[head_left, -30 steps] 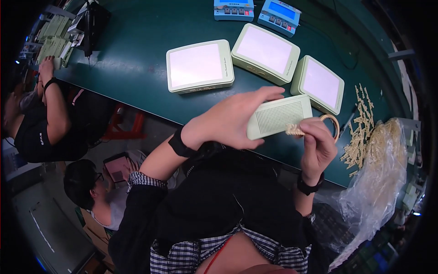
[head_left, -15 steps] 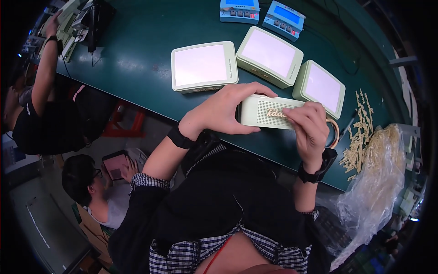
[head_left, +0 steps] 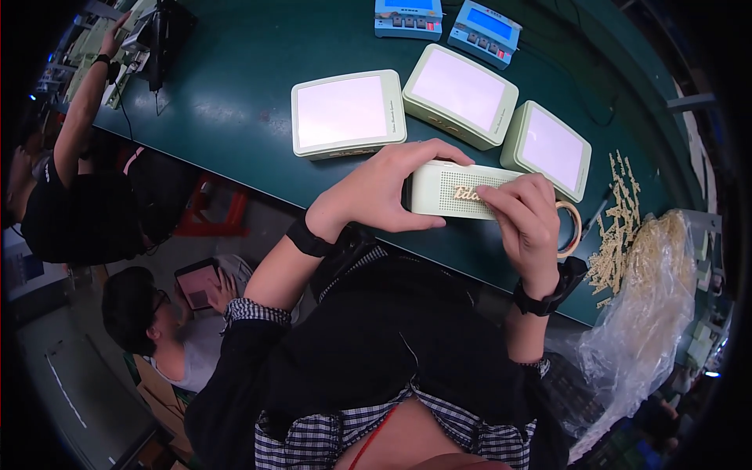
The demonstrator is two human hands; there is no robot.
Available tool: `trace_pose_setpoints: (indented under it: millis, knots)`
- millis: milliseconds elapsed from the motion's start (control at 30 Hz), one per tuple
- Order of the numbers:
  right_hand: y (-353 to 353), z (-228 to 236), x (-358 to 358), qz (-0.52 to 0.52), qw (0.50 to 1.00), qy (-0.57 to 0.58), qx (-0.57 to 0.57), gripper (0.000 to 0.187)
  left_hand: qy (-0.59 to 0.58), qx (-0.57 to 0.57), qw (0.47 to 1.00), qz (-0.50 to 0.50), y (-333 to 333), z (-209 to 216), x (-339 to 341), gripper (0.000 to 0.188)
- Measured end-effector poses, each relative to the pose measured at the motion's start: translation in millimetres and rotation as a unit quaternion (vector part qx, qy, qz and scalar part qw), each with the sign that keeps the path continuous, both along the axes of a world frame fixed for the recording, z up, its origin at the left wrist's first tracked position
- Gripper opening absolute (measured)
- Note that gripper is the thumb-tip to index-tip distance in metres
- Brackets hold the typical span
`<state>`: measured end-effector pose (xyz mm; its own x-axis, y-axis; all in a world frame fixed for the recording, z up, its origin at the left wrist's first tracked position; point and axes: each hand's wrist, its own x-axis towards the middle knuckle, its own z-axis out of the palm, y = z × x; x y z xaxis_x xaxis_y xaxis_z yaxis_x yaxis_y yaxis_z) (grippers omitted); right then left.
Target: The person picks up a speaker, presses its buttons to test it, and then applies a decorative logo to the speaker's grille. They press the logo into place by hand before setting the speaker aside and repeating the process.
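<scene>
My left hand grips the left end of a pale green, box-shaped speaker, thumb on the near edge and fingers over the far edge. The speaker's dotted grille faces up at me. On the grille lies a gold script nameplate, its right part hidden under my fingers. My right hand is closed, with its fingertips pressed on the nameplate. Just beyond my hands stand three more pale green devices with white front panels: a left one, a middle one and a right one.
Right of my right hand lies a tape roll, then a pen and a heap of gold nameplates beside a clear plastic bag. Two blue meters stand at the back. Co-workers are at the left.
My right fingertips have shifted slightly left along the nameplate, covering more of it. My left hand keeps its hold on the speaker.
</scene>
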<state>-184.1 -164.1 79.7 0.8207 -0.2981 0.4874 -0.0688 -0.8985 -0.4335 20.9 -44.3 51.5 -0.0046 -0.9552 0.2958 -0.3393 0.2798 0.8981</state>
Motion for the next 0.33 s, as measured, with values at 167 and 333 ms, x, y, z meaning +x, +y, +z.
trace_pose_setpoints:
  millis: [167, 333]
  knots:
    - [-1.0, 7.4, -0.3, 0.016, 0.999, 0.047, -0.011, 0.025, 0.145, 0.073, 0.987, 0.013, -3.0, -2.7, -5.4, 0.056]
    - [-1.8, 10.9, -1.6, 0.021, 0.998, 0.067, -0.01, 0.026, 0.197, 0.183, 0.963, 0.026, -8.1, -3.5, -6.9, 0.054]
